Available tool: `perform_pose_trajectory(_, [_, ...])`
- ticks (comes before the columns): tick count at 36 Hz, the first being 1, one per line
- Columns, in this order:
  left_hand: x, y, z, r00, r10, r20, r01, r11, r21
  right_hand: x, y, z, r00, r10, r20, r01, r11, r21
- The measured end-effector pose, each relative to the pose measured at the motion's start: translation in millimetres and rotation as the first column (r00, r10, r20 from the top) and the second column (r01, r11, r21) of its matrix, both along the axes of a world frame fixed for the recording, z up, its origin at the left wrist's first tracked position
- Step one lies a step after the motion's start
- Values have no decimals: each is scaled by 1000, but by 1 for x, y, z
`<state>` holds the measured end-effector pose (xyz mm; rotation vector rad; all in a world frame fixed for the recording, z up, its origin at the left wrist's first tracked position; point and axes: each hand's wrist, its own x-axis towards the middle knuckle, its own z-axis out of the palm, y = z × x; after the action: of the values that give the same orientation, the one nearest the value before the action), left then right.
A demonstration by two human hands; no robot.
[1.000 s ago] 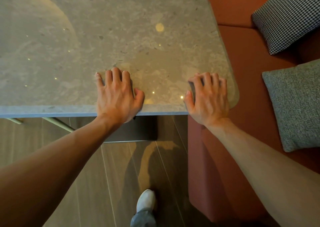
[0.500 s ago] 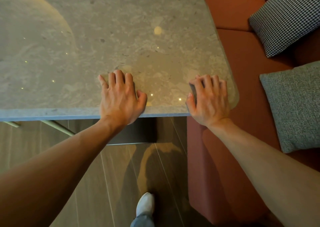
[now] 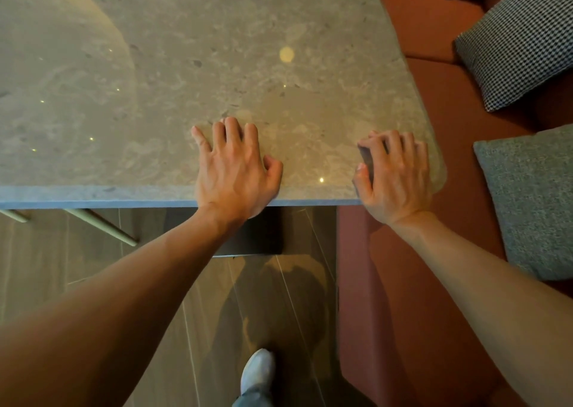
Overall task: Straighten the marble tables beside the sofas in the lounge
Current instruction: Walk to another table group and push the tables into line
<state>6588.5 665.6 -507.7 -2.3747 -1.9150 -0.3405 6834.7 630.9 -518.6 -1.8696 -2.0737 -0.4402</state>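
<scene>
**A:** so where's the desk sitting right now?

**B:** the grey-beige speckled marble desk (image 3: 217,65) with rounded corners fills the upper left of the view. Its right edge overlaps the seat of the rust-red sofa (image 3: 434,102), and the near right corner hangs over the sofa's front edge.

**A:** and the hands?

**B:** both are palm-down on the slab by the near edge. The left hand (image 3: 232,174) has its grip spread, fingers fanned and flat on the stone, thumb tucked in a bit. The right hand (image 3: 393,177) sits at the near right corner, fingers loosely together and slightly curled on top, not pinching anything.

**A:** anything else around?

**B:** a black-and-white houndstooth cushion (image 3: 521,40) and a grey woven cushion (image 3: 533,198) are on the sofa. Below is dark wood plank floor (image 3: 93,267), with a white sneaker (image 3: 257,369) on it.
</scene>
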Motion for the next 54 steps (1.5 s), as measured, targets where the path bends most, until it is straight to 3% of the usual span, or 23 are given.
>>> perform_pose_trajectory(11, [-2,2,-1,1000,-17,25,16,1000,16,1,2,2,999,-37,34,39,998,-50])
perform_pose_trajectory(16, [-8,-4,13,997,-43,65,50,993,-104,-15,-5,27,993,-112,48,121,947,-298])
perform_pose_trajectory(18, [-16,2,27,995,-61,79,78,971,-224,-19,-2,49,993,-116,-13,97,886,-454])
perform_pose_trajectory(20, [-25,12,52,973,-59,223,142,915,-376,-24,4,78,984,-133,-115,41,809,-587])
perform_pose_trajectory(22, [-34,16,87,890,33,456,209,857,-470,-30,9,111,951,-177,-254,-20,785,-620])
perform_pose_trajectory(24, [-40,13,124,770,152,619,217,851,-479,-38,9,146,864,-257,-433,-41,821,-569])
perform_pose_trajectory(26, [-44,7,168,600,257,758,215,860,-462,-46,4,186,712,-323,-624,-70,851,-520])
perform_pose_trajectory(29, [-46,-4,236,265,365,893,240,872,-427,-54,-11,245,418,-350,-838,-109,897,-429])
perform_pose_trajectory(31, [-48,-14,273,140,356,924,242,892,-381,-54,-25,277,290,-339,-895,-127,913,-387])
perform_pose_trajectory(32, [-49,-19,280,119,354,928,241,896,-372,-53,-33,285,267,-334,-904,-153,911,-382])
perform_pose_trajectory(41, [-59,-81,374,172,345,923,237,895,-379,-40,-90,380,353,-277,-894,-243,895,-373])
perform_pose_trajectory(45, [-67,-104,390,217,322,922,241,897,-370,-54,-81,389,297,-262,-918,-238,911,-337])
perform_pose_trajectory(54, [-78,-73,389,107,340,934,203,912,-355,-101,-23,392,219,-230,-948,-345,891,-295])
